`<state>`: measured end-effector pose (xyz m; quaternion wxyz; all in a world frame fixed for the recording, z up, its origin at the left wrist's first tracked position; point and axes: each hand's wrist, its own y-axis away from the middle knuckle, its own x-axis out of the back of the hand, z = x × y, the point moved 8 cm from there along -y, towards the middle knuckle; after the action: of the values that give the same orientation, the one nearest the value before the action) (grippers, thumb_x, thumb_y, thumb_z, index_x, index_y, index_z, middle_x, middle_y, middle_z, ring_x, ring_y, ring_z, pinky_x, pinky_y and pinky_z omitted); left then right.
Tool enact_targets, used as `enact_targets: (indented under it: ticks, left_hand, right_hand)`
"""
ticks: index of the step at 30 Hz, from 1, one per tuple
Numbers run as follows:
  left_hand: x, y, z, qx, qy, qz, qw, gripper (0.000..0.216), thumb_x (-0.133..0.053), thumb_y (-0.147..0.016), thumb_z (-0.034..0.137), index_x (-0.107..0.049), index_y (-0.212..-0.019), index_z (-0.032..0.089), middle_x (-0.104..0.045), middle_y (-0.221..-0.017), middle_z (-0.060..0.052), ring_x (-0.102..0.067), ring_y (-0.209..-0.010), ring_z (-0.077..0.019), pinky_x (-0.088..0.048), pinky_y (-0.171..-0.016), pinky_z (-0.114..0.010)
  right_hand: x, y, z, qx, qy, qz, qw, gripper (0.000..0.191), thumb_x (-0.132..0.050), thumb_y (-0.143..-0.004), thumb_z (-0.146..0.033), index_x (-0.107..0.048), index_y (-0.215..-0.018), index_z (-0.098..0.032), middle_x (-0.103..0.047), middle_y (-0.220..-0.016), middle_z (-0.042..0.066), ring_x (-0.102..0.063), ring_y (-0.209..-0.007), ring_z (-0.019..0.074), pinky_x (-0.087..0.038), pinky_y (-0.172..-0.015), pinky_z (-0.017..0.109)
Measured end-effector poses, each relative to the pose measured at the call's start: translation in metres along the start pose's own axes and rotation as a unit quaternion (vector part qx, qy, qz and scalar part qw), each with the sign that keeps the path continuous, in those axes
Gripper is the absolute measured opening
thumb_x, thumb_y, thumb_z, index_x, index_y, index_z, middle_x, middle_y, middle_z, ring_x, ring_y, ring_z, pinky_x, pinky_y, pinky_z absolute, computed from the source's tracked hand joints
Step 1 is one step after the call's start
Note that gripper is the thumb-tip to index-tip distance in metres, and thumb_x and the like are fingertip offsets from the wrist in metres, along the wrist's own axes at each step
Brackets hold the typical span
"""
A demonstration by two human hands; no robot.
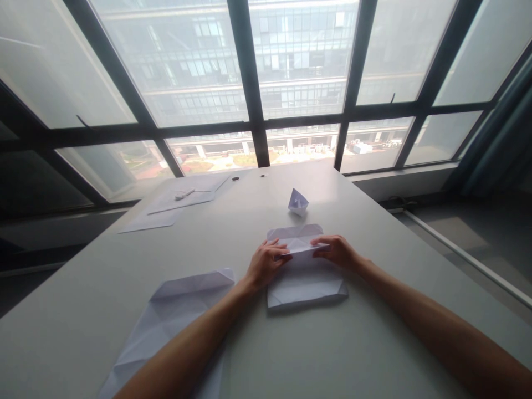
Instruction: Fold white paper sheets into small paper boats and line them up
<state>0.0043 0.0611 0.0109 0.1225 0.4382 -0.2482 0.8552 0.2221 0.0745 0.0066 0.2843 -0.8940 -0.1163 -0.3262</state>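
Note:
A folded sheet of white paper [305,282] lies on the table in front of me, with creased corners at its near and far edges. Across its middle runs a raised fold. My left hand [268,260] grips the left part of that fold, thumb on the near side and fingers on the far side. At the fold's right end my right hand [337,250] pinches the paper between thumb and fingers. Just beyond the sheet stands a small folded paper boat [298,202].
A larger creased sheet [174,310] lies at the left, partly beneath my left forearm. Farther back on the white table [374,233] are flat sheets [199,183] with a small white object [185,194] on them. Windows border the far edge, near two round holes in the tabletop.

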Motion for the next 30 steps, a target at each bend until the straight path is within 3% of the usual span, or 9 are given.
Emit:
enact_targets:
  ticks: [4,8,11,14,18,22,30]
  left_hand:
    - [0.008,-0.002,0.004,-0.015,0.044,0.029,0.999,0.024,-0.061,-0.093,0.046,-0.080,-0.096,0.031,-0.075,-0.112,0.001,-0.061,-0.123,-0.0279,-0.038,-0.114,-0.050]
    - [0.017,-0.002,0.006,-0.019,0.085,0.070,0.994,0.031,-0.059,-0.094,0.050,-0.080,-0.090,0.027,-0.078,-0.101,0.000,-0.069,-0.110,-0.0278,-0.047,-0.107,-0.047]
    - [0.020,-0.002,0.007,-0.017,0.092,0.086,0.992,0.031,-0.061,-0.093,0.049,-0.079,-0.088,0.025,-0.078,-0.096,-0.001,-0.071,-0.102,-0.0272,-0.050,-0.103,-0.045]
    - [0.023,0.000,0.005,-0.002,0.088,0.121,0.989,0.025,-0.062,-0.093,0.043,-0.074,-0.104,0.024,-0.076,-0.104,-0.004,-0.071,-0.102,-0.0260,-0.053,-0.097,-0.042]
    - [0.033,0.004,0.010,-0.033,0.102,0.191,0.976,0.038,-0.059,-0.093,0.025,-0.054,-0.131,0.025,-0.064,-0.125,-0.009,-0.068,-0.105,-0.0229,-0.054,-0.096,-0.041]
    - [0.042,0.008,0.021,-0.064,0.069,0.236,0.967,0.031,-0.056,-0.095,0.017,-0.055,-0.125,0.025,-0.047,-0.140,-0.012,-0.053,-0.128,-0.0265,-0.051,-0.102,-0.045]
    - [0.049,0.009,0.027,-0.083,0.026,0.267,0.960,0.013,-0.064,-0.093,0.029,-0.072,-0.102,0.024,-0.035,-0.145,-0.010,-0.049,-0.129,-0.0304,-0.054,-0.097,-0.047]
  right_hand:
    - [0.005,-0.001,0.000,-0.005,-0.034,0.000,0.999,0.041,-0.079,-0.076,-0.034,-0.071,-0.115,-0.024,-0.076,-0.103,0.006,-0.072,-0.091,0.0261,-0.057,-0.085,0.040]
    - [0.014,-0.002,-0.001,-0.001,-0.011,0.016,1.000,0.066,-0.076,-0.078,-0.032,-0.051,-0.140,-0.027,-0.074,-0.105,0.004,-0.069,-0.092,0.0242,-0.054,-0.089,0.041]
    - [0.017,-0.002,-0.003,0.007,-0.011,0.031,0.999,0.064,-0.068,-0.084,-0.029,-0.046,-0.144,-0.026,-0.072,-0.103,0.005,-0.067,-0.087,0.0227,-0.055,-0.083,0.039]
    - [0.020,-0.001,-0.004,0.013,-0.016,0.068,0.997,0.061,-0.062,-0.089,-0.029,-0.043,-0.147,-0.024,-0.068,-0.088,0.002,-0.062,-0.073,0.0190,-0.056,-0.076,0.037]
    - [0.029,0.000,-0.003,0.007,-0.038,0.140,0.989,0.063,-0.062,-0.090,-0.033,-0.041,-0.148,-0.022,-0.061,-0.076,-0.001,-0.057,-0.065,0.0166,-0.057,-0.068,0.035]
    - [0.034,0.000,0.001,-0.024,-0.155,0.174,0.972,0.066,-0.064,-0.090,-0.037,-0.037,-0.149,-0.024,-0.068,-0.090,0.003,-0.066,-0.076,0.0195,-0.059,-0.068,0.035]
    - [0.039,0.006,0.002,-0.053,-0.226,0.248,0.941,0.065,-0.066,-0.087,-0.039,-0.040,-0.145,-0.025,-0.071,-0.102,0.008,-0.067,-0.078,0.0199,-0.059,-0.063,0.033]
